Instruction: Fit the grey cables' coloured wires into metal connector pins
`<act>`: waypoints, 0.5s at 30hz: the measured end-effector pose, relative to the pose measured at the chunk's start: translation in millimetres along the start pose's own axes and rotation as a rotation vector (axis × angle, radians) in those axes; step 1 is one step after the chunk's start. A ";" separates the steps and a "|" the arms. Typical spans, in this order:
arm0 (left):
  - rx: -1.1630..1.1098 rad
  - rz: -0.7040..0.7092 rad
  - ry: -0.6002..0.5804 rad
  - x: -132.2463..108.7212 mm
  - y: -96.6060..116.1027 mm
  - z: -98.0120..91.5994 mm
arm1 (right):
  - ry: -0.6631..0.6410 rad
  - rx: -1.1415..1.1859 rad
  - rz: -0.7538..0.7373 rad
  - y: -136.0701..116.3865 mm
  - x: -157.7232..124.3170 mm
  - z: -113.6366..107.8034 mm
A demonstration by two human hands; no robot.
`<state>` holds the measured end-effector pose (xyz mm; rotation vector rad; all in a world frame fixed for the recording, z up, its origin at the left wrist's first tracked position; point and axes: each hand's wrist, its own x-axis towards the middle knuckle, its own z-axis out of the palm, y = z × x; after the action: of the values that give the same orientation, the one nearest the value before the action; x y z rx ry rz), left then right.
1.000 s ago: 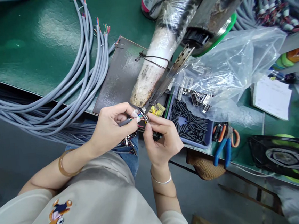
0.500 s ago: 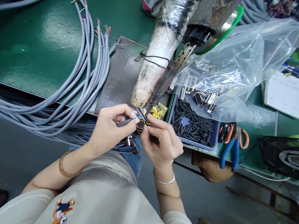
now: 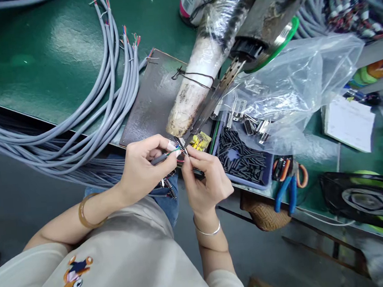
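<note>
Between finger and thumb, my left hand (image 3: 148, 161) pinches the end of a grey cable (image 3: 159, 159), whose thin coloured wires fan out past the fingertips. White tape wraps one of its fingertips. My right hand (image 3: 205, 173) is closed at the lower end of a small multi-pin connector (image 3: 180, 145), its fingertips pinched on it. The wires run up against the connector's pins. Just above the hands, a soldering iron (image 3: 205, 109) slants down, its tip close to the connector beside a white wrapped tube (image 3: 188, 103) with a browned mouth.
Grey cables (image 3: 108, 106) with stripped ends lie across the bench on the left. To the right stand a blue tray (image 3: 268, 172) of short black sleeves, a clear plastic bag (image 3: 315, 70) over metal connectors, blue-handled pliers (image 3: 287, 188) and a paper pad (image 3: 349, 123).
The hands stay together at the connector, with the fingers shifting slightly. More of the connector and coloured wires shows between them. The view has turned a little, moving the right-hand bench items leftward.
</note>
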<state>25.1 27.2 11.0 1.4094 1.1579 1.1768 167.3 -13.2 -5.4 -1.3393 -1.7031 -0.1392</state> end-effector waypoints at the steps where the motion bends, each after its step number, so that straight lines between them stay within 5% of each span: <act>1: 0.010 0.022 0.001 0.3 -0.4 0.1 | 0.001 0.013 0.012 0.1 0.5 0.1; 15: 0.034 0.160 -0.002 4.6 -3.4 0.9 | -0.009 0.073 0.056 2.4 7.0 0.5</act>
<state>26.1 32.1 8.0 1.5515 1.0839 1.2716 169.3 -7.0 -1.8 -1.3332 -1.6605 -0.0386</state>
